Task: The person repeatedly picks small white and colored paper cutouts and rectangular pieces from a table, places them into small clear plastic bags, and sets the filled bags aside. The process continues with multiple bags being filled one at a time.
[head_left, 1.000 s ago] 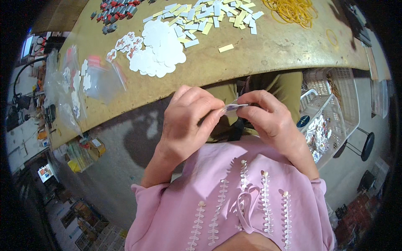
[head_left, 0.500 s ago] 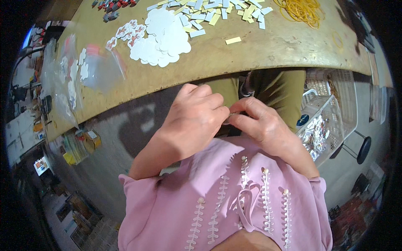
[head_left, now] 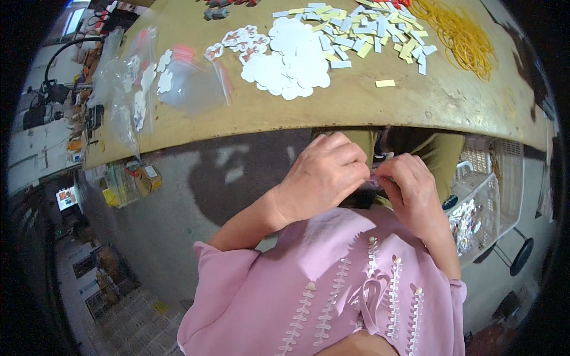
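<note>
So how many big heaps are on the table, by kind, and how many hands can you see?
Heap of white flower-shaped cutouts: 1
Heap of white and yellow paper strips: 1
Heap of yellow rubber bands: 1
Hands: 2, left hand and right hand
Total: 5

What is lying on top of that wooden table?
On the table lie white flower-shaped cutouts, small white and yellow paper strips, yellow rubber bands and clear plastic bags. Its far edge lies outside the picture.
</note>
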Available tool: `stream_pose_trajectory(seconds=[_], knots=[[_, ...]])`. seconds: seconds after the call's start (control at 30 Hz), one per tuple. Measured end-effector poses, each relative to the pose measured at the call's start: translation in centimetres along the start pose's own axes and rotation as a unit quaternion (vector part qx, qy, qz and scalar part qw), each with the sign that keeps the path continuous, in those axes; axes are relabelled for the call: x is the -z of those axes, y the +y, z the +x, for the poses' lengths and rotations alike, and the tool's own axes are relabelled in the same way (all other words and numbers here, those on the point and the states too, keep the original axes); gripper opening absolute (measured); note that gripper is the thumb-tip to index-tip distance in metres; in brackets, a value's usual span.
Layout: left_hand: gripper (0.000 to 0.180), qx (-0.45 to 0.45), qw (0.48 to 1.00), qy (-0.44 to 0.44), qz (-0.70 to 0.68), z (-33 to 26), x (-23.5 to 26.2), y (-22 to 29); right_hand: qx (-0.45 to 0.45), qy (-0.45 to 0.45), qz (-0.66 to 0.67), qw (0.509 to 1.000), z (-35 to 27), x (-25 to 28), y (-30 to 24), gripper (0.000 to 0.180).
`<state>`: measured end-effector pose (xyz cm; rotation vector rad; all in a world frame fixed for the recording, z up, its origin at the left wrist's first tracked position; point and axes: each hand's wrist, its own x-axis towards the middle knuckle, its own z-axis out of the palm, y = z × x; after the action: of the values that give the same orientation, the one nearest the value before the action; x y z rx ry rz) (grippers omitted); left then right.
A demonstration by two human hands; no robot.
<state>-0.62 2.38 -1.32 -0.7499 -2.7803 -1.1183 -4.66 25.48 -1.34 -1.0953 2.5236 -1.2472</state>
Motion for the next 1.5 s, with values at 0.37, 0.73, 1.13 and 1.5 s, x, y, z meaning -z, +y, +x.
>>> stream_pose_trajectory(seconds=[0.37,0.73,1.13,1.5], knots=[[0.019,0.216,0.946,0.212,0.112,0.4,8.5,-6.3,0.008,-0.035,-0.026,0.999,-1.1,0.4,0.8,0.021],[0.032,0.165,0.965,0.111,0.172,-0.1,10.4,-9.6,0.009,-0.078,-0.045,0.996,-0.9,0.7,0.5,0.017],[0.010,0.189,0.942,0.223,0.165,-0.3,10.2,-9.2,-0.013,-0.060,-0.028,0.998,-1.7,0.8,1.3,0.021],[0.019,0.101,0.966,0.206,-0.120,1.2,1.2,2.2,0.059,0.044,0.008,0.997,0.4,0.4,-0.4,0.021]])
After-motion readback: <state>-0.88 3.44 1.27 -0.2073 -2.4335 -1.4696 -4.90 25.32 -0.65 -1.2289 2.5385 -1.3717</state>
